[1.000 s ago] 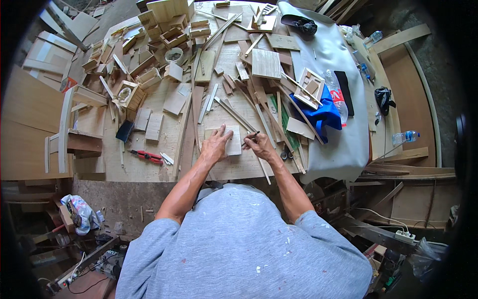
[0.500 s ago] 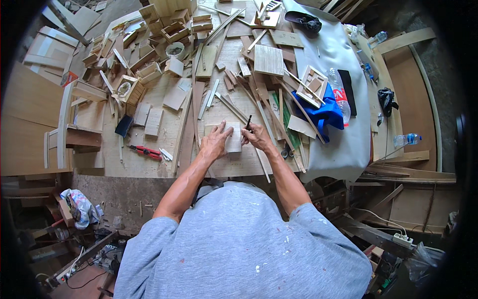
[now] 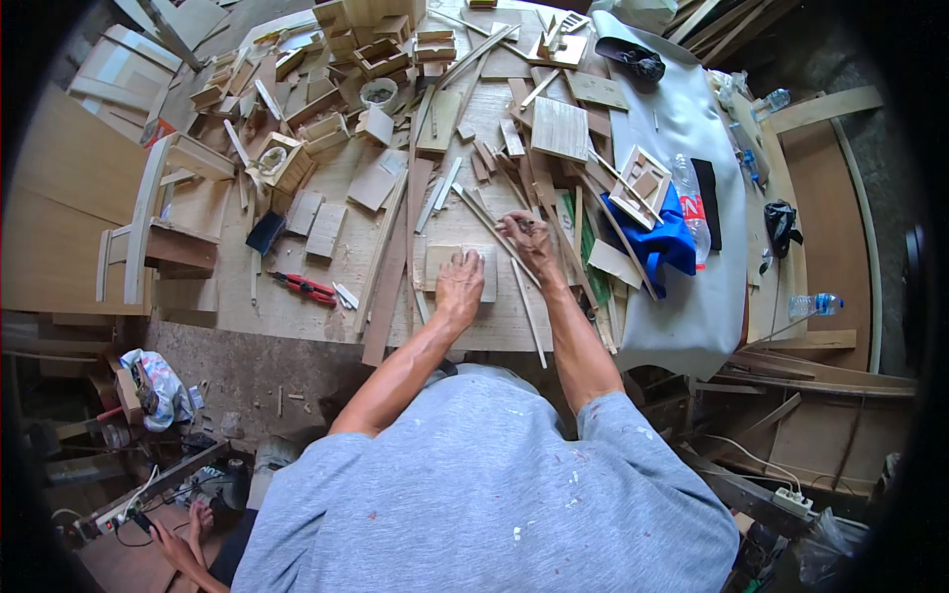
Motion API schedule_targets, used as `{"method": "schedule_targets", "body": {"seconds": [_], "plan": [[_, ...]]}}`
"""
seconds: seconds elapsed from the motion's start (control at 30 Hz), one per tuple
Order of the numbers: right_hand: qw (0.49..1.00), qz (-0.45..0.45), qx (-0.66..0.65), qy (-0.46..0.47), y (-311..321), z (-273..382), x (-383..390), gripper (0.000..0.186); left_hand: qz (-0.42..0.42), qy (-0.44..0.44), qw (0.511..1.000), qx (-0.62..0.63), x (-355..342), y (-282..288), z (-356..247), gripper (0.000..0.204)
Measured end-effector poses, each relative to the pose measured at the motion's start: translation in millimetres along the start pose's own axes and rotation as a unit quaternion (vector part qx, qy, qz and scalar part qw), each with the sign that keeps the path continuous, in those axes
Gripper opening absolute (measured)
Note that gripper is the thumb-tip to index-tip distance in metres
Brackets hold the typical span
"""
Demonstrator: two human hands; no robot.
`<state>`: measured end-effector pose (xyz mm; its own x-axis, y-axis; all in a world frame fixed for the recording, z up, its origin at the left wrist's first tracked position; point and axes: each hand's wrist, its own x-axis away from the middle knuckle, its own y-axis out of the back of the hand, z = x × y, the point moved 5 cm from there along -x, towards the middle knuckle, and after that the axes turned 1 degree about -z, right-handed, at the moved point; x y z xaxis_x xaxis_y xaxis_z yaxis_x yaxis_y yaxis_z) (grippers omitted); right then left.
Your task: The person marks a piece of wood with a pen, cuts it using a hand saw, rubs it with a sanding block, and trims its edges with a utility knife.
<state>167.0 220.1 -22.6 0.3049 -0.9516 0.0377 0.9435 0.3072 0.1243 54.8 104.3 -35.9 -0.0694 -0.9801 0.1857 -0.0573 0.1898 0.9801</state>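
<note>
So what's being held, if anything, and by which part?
The left hand rests on top of the pale wooden block; whether the right hand holds anything cannot be told.

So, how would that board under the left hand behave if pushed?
The board looks flat and solid, so it's probably stiff. Its straight edges suggest it would slide rather than roll. The left hand rests on it, so a light push might barely shift it.
</note>
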Motion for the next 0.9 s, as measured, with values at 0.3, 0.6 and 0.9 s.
{"method": "schedule_targets", "body": {"seconds": [0.3, 0.6, 0.9], "plan": [[1.0, -0.025, -0.002, -0.004, 10.6, -14.3, 58.5, 0.023, -0.084, -0.021, 0.996, 0.019, 29.7, 1.1, -0.4, 0.047], [0.993, -0.041, 0.102, 0.049, 8.0, -17.7, 73.2, 0.019, -0.085, -0.048, 0.995, 0.018, 32.1, -1.1, 2.6, 0.052], [0.983, 0.038, 0.177, 0.022, 17.0, -19.0, 147.6, 0.029, -0.056, -0.049, 0.997, 0.025, 30.0, 1.5, 6.4, 0.064]]}}
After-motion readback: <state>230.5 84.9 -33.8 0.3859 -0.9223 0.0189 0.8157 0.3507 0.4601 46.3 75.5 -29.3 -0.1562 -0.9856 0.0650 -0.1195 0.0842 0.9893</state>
